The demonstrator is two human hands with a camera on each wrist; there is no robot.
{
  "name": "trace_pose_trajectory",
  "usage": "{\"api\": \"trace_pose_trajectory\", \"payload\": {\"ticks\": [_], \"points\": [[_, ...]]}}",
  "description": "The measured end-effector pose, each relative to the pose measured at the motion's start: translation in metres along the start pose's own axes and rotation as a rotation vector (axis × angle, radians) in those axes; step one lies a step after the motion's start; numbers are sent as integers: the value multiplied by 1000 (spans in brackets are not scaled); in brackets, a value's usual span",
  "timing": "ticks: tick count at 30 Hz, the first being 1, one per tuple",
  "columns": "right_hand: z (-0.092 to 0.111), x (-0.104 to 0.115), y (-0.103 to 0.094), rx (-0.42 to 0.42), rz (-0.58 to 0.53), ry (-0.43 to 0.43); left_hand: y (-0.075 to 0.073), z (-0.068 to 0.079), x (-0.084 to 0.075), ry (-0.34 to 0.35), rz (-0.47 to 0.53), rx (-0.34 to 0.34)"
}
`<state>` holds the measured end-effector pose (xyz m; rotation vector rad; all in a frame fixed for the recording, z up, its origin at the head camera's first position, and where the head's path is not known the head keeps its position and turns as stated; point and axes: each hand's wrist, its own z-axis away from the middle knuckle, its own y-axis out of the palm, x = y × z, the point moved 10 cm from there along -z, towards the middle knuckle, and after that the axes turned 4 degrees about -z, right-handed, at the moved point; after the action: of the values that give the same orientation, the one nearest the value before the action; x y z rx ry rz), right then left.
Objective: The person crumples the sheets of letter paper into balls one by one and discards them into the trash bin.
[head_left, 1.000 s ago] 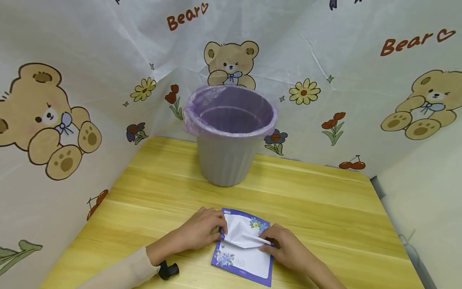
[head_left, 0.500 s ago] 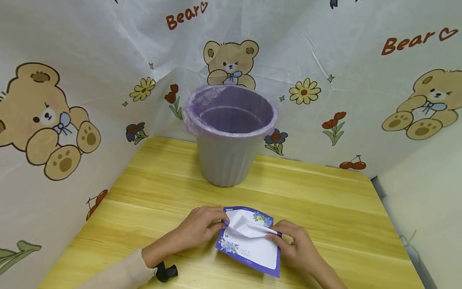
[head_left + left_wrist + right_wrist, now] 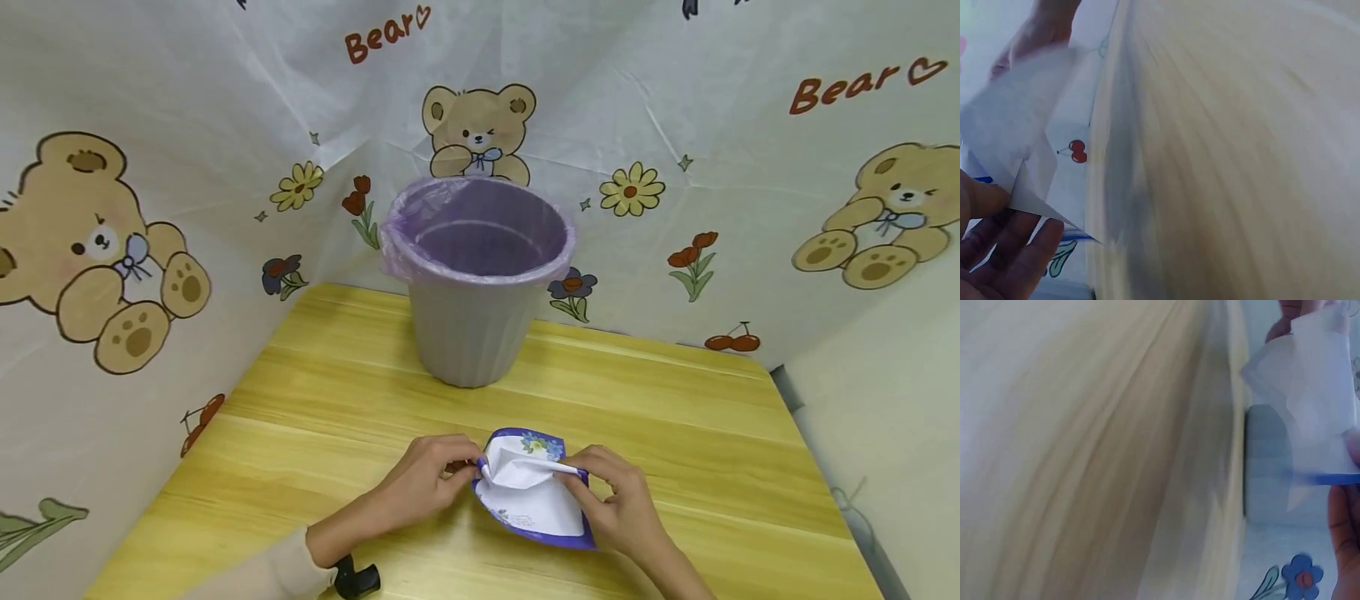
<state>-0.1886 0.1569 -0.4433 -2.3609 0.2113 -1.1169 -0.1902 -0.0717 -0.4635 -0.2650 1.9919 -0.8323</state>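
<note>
A white sheet of paper with a purple border and printed blue flowers is held between both hands, creased and buckled across its middle. My left hand pinches its left edge between thumb and fingers. At the opposite edge, my right hand pinches the paper where a fold meets the border. In the left wrist view the paper shows its pale back, bent near the thumb. The right wrist view has the paper raised above the table, with part of the right hand cut off by the frame.
Behind the hands stands a grey bin with a translucent purple liner over its rim. All of this is on a wooden table. A white cloth printed with bears hangs at the back and sides. A black strap mount sits below the left wrist.
Both hands have lifted the paper off the table and shifted it slightly right. Its middle is more buckled, its lower part curls up, and the left hand has come closer to the right.
</note>
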Motion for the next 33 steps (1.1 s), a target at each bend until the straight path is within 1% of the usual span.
{"api": "trace_pose_trajectory", "payload": {"ticks": [3, 5, 7, 10, 12, 16, 18, 21, 24, 28, 33], "points": [[-5, 13, 8, -29, -57, -59, 4, -3, -4, -1, 41, -33], [-8, 25, 17, -44, -94, -105, 5, -5, -4, -1, 89, -68], [-10, 37, 28, -42, -129, -141, 4, -5, -5, 4, 149, -106], [-12, 52, 38, -35, -138, -150, 2, -6, -7, 22, 228, -140], [-14, 57, 42, -21, -114, -121, 0, -5, -9, 23, 260, -141], [-18, 57, 46, 15, -92, -53, -2, -1, -14, 40, 297, -156], [-18, 53, 48, 39, -125, -18, -2, 1, -15, 41, 321, -163], [-16, 47, 48, 71, -203, 25, 1, 2, -15, 21, 374, -133], [-16, 37, 42, 55, -255, 51, 6, -1, -15, -26, 441, -88], [-18, 25, 31, -2, -255, 64, 9, -6, -15, -82, 533, -26], [-18, 14, 25, -31, -276, 111, 13, -5, -18, -85, 669, 29]]}}
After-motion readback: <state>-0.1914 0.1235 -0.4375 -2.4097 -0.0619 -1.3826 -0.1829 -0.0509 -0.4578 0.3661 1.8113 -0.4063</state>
